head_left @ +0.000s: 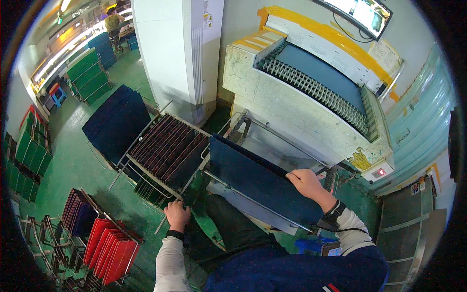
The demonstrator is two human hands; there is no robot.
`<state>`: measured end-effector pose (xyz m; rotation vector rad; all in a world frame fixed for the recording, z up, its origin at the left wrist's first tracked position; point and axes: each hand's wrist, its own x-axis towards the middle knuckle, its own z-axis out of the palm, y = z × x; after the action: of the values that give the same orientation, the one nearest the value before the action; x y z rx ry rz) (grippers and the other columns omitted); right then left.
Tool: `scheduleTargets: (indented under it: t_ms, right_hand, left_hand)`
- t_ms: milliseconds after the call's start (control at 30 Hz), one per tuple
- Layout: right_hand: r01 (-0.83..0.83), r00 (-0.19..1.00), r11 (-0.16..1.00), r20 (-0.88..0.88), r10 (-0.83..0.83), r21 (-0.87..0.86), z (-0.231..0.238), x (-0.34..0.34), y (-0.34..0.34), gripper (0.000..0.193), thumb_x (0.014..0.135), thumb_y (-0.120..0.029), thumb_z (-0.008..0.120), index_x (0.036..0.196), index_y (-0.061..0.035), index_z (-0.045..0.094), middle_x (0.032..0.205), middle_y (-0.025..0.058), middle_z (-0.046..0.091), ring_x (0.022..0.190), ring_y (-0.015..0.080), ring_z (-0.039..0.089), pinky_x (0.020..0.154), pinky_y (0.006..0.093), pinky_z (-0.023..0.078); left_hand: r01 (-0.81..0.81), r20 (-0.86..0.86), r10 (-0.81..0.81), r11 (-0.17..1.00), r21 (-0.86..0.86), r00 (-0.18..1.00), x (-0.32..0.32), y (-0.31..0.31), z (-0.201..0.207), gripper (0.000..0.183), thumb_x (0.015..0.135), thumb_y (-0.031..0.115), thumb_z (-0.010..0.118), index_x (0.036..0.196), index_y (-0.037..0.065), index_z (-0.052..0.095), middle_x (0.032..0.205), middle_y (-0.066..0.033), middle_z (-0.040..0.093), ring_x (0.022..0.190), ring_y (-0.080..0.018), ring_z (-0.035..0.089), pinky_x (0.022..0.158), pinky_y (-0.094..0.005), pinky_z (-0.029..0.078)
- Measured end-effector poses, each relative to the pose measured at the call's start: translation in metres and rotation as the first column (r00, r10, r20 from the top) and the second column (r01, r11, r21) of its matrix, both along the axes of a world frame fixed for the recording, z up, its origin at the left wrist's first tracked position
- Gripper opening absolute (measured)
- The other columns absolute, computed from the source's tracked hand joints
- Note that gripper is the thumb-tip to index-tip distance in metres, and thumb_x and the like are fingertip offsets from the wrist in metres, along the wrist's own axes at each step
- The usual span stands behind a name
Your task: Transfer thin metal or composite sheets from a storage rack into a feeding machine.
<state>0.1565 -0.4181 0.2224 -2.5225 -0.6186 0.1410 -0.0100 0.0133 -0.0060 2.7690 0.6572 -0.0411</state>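
My right hand (308, 185) is closed on the upper edge of a dark blue panel (258, 175), thumb and fingers pinching it near its right end. That panel leans with at least one more in a metal-railed stand in front of me. Down to the left, my left hand (177, 215) curls its fingers over the near corner of a metal rack (194, 176). Several thin dark panels (168, 146) stand upright in slots inside this rack. My left fingertips are partly hidden.
A pale roller machine (301, 104) stands ahead, another blue panel (321, 68) on its rollers. A white pillar (180, 53) rises left of it. More dark panels (116, 124), red panels (111, 250) and green panels (88, 73) stand in racks. A person (114, 27) is far back.
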Motion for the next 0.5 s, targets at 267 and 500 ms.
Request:
scheduleTargets:
  t_ms: [267, 500]
  right_hand:
    - [-0.004, 1.0, 1.0, 0.011, 0.004, -0.008, 0.0023, -0.0005, 0.0008, 0.039, 0.097, -0.035, 0.06, 0.081, 0.0001, 0.068, 0.076, 0.0241, 0.064, 0.073, 0.0448, 0.063, 0.065, 0.0499, 0.047]
    - [-0.005, 1.0, 1.0, 0.017, 0.005, -0.01, 0.0029, -0.0002, 0.0015, 0.039, 0.097, -0.034, 0.06, 0.079, 0.0002, 0.067, 0.075, 0.0244, 0.063, 0.072, 0.045, 0.062, 0.065, 0.05, 0.047]
  left_hand:
    - [0.005, -0.005, -0.005, 1.0, -0.007, 1.0, -0.0006, 0.0008, -0.0007, 0.04, 0.079, 0.033, 0.072, 0.112, 0.009, 0.073, 0.118, -0.0049, 0.07, 0.114, -0.0268, 0.058, 0.098, -0.0461, 0.043]
    - [0.004, 0.004, -0.004, 1.0, 0.002, 1.0, -0.0013, 0.0004, -0.0002, 0.041, 0.078, 0.033, 0.072, 0.112, 0.01, 0.073, 0.118, -0.0046, 0.07, 0.113, -0.027, 0.059, 0.099, -0.0464, 0.043]
